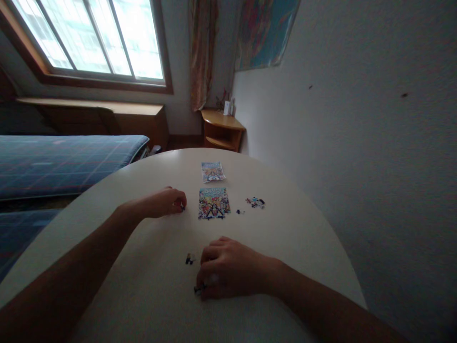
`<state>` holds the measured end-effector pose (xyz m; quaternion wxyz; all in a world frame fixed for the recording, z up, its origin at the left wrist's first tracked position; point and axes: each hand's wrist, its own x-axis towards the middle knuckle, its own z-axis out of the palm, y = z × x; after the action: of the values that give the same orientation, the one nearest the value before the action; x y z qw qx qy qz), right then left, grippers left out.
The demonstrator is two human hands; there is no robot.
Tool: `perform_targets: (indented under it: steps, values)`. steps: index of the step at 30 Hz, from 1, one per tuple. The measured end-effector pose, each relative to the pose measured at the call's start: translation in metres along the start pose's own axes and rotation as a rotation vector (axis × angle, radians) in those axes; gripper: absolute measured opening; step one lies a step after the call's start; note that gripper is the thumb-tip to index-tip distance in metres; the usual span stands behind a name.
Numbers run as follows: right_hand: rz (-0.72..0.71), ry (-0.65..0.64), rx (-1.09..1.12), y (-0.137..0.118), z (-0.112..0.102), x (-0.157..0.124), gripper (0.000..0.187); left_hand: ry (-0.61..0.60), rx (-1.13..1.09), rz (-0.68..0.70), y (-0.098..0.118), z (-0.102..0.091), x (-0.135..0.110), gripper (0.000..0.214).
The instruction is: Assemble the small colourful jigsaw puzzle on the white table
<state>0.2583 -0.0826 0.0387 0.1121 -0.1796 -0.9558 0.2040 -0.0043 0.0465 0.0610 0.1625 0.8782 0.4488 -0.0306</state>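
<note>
A partly built colourful jigsaw puzzle [213, 203] lies in the middle of a round white table [285, 247]. My left hand [164, 202] rests just left of it, fingers curled around a small dark puzzle piece. My right hand [228, 272] lies nearer to me, fingers curled down onto the table over dark pieces [198, 288] at its fingertips. One loose piece [190, 259] sits just left of that hand. A small picture card [213, 171] lies beyond the puzzle. Several loose pieces [255, 202] are heaped to the puzzle's right.
A white wall [357, 119] runs close along the table's right side. A bed with a blue checked cover [60, 159] stands to the left. A wooden corner shelf [222, 128], a curtain [203, 52] and a bright window [93, 35] are at the back.
</note>
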Motion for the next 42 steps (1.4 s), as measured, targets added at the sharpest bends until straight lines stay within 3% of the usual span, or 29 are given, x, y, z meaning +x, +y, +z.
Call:
perform_targets:
  steps: [5, 13, 20, 24, 29, 35, 42]
  values:
    - [-0.035, 0.013, 0.005, 0.008, -0.007, -0.004, 0.015, -0.001, -0.034, -0.01, 0.001, 0.001, -0.001, 0.02]
    - [0.219, 0.012, -0.005, 0.015, -0.035, -0.017, 0.009, -0.063, -0.146, 0.031, 0.017, -0.006, -0.004, 0.02]
    - [0.227, 0.07, 0.023, 0.033, -0.04, -0.025, 0.012, -0.071, -0.317, 0.1, 0.04, -0.016, -0.006, 0.024]
    - [0.319, 0.259, -0.035, 0.038, -0.027, -0.016, 0.011, -0.032, -0.47, 0.202, 0.052, -0.012, -0.003, 0.026]
    - [0.411, 0.531, 0.106, 0.036, -0.019, -0.009, 0.017, -0.043, -0.691, 0.154, 0.068, -0.001, 0.002, 0.028]
    - [0.365, 0.66, 0.124, 0.029, -0.019, -0.009, 0.033, -0.054, -0.872, 0.144, 0.085, 0.006, 0.003, 0.027]
    - [0.368, 0.693, 0.124, 0.032, -0.018, -0.007, 0.03, -0.066, -1.015, 0.148, 0.09, 0.01, 0.005, 0.027]
